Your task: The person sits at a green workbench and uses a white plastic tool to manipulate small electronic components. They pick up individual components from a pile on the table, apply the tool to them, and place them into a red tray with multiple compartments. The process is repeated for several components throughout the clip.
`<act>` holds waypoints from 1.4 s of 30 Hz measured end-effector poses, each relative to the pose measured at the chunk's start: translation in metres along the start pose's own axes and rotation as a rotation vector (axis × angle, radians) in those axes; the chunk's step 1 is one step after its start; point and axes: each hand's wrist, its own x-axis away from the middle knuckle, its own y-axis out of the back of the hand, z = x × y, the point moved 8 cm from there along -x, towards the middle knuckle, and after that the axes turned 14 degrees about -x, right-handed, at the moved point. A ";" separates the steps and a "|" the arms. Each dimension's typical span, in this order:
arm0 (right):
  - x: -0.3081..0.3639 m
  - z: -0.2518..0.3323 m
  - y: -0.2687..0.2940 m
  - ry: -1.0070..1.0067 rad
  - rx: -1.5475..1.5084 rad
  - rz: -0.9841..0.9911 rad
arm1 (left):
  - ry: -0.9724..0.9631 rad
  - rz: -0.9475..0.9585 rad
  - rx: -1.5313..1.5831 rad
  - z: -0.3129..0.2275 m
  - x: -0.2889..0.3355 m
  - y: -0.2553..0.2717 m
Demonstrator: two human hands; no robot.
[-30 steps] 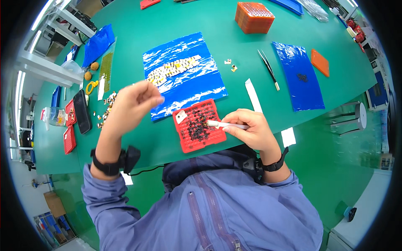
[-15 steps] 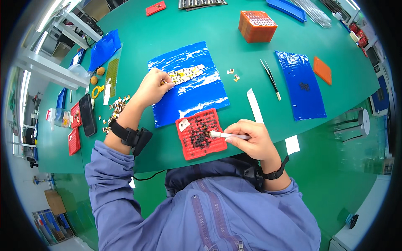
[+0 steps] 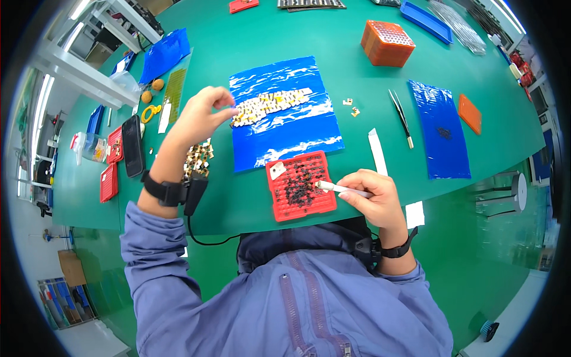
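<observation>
My left hand [image 3: 202, 116] hovers by the left edge of a shiny blue sheet [image 3: 285, 132], its thumb and index finger slightly apart, with nothing visible between them. On the sheet, small white-and-gold parts [image 3: 270, 107] lie in close rows. My right hand [image 3: 372, 193] grips a white pen-like tool [image 3: 351, 190], its pale tip over a red perforated tray [image 3: 304, 213]. Many tiny black pieces [image 3: 300, 187] are scattered in that tray, and a white-and-tan piece [image 3: 277, 171] lies at its upper left corner. Beneath my left forearm is a loose pile of small metallic parts [image 3: 199, 159].
To the right lie tweezers [image 3: 401, 119], a white strip [image 3: 377, 152], a second blue sheet [image 3: 443, 154] with black bits and an orange tray [image 3: 470, 114]. Stacked orange trays [image 3: 386, 44] stand farther back. A black case [image 3: 133, 149] and yellow scissors [image 3: 150, 113] lie left.
My left hand has drawn back leftward from the rows of white-and-gold parts, and its finger and thumb have parted. My right hand stays over the red tray with the tool. The view has shifted slightly.
</observation>
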 end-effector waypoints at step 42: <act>-0.006 0.016 -0.038 -0.026 -0.080 0.166 | 0.044 0.227 1.803 -0.123 0.103 -0.079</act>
